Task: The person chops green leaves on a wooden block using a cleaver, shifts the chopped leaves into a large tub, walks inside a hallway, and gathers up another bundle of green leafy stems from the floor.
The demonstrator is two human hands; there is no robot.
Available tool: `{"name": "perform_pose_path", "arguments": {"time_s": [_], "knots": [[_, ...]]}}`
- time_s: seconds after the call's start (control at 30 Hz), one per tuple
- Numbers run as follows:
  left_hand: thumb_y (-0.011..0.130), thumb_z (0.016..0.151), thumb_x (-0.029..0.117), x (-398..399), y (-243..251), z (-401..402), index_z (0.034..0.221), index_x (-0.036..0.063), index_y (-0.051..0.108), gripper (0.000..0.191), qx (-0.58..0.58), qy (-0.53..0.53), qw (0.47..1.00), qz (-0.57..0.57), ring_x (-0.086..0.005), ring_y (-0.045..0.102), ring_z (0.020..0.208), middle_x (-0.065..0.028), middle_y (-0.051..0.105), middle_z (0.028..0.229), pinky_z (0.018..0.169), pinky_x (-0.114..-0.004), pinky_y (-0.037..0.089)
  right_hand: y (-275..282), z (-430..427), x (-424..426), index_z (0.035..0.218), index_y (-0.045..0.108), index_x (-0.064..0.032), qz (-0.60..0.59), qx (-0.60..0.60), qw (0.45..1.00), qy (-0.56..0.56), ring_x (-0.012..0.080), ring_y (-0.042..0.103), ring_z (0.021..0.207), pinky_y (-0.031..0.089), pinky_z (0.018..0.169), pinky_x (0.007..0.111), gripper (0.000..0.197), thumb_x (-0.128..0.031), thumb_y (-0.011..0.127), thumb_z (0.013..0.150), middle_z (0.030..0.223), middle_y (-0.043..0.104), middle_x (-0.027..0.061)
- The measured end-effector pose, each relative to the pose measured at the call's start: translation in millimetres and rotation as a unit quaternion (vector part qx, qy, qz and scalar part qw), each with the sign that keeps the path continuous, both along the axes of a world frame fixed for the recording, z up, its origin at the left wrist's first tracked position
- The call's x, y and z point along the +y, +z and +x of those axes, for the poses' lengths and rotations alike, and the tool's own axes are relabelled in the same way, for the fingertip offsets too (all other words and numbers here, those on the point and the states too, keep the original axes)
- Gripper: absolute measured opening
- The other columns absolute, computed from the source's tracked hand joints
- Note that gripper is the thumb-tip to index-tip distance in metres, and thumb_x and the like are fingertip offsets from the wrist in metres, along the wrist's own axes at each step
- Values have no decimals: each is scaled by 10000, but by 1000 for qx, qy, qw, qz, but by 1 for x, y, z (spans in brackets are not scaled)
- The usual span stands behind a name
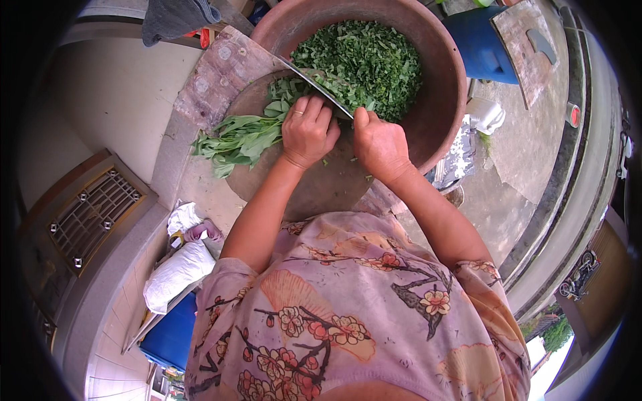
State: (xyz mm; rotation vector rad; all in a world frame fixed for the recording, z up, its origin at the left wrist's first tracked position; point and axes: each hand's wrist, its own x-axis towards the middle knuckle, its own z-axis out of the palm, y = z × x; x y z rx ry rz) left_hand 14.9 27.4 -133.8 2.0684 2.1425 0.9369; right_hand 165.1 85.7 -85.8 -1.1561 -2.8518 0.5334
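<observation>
My left hand (310, 128), with a ring on one finger, presses down a bunch of leafy greens (246, 138) on a round chopping board (321, 175). The stems and uncut leaves stick out to the left, past the board's edge. My right hand (379, 143) grips a knife (321, 89), whose long blade runs up and left, close beside my left fingers. The knife's handle is hidden inside my fist. Just beyond the blade, a heap of finely chopped greens (366, 65) lies in a large reddish-brown tub (439, 100).
A stained wooden board (215, 75) lies at the left under the chopping board. Right of the tub stand a blue barrel (479, 45) with a plank (526, 50) against it, and a white plastic jug (486, 114). A white sack (179, 275) rests at lower left above a blue container (170, 331).
</observation>
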Motion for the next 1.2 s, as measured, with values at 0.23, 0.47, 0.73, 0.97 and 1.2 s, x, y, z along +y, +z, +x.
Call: {"name": "perform_pose_path", "arguments": {"time_s": [0.23, 0.47, 0.73, 0.97, 1.2], "knots": [[639, 756, 51, -1, -12, -1, 797, 21, 656, 54, -32, -10, 997, 65, -247, 589, 856, -65, 618, 879, 757, -349, 494, 22, 14, 14, 832, 472, -23, -43, 24, 999, -16, 349, 630, 610, 501, 525, 435, 87, -58, 536, 785, 734, 614, 193], [661, 727, 34, -1, -15, -4, 712, 46, 615, 51, -80, 15, 995, 64, -239, 586, 777, -46, 620, 830, 701, -343, 491, 37, 41, -13, 844, 464, -5, -78, -23, 997, -6, 353, 630, 607, 504, 529, 437, 125, -43, 555, 766, 736, 617, 195], [650, 733, 39, 0, -11, -3, 770, 59, 642, 44, -57, -2, 997, 48, -241, 580, 816, -44, 623, 871, 719, -339, 488, 1, -9, 0, 855, 473, -12, -43, 20, 999, -27, 342, 640, 602, 517, 536, 427, 129, -56, 546, 759, 707, 625, 184], [711, 683, 69, -9, -1, 0, 904, -7, 665, 238, -113, -42, 992, 26, -316, 581, 955, -119, 613, 927, 852, -393, 474, 3, -13, 9, 855, 478, -12, -67, 29, 997, -40, 356, 651, 641, 522, 562, 442, 114, -64, 542, 776, 705, 636, 191], [671, 722, 36, -6, -16, -2, 871, 30, 648, 150, -39, -2, 997, 65, -258, 582, 888, -72, 603, 901, 797, -349, 485, 19, 2, 2, 858, 469, 4, -68, 52, 995, -55, 379, 642, 644, 511, 562, 470, 118, -46, 537, 776, 731, 630, 214]]}}
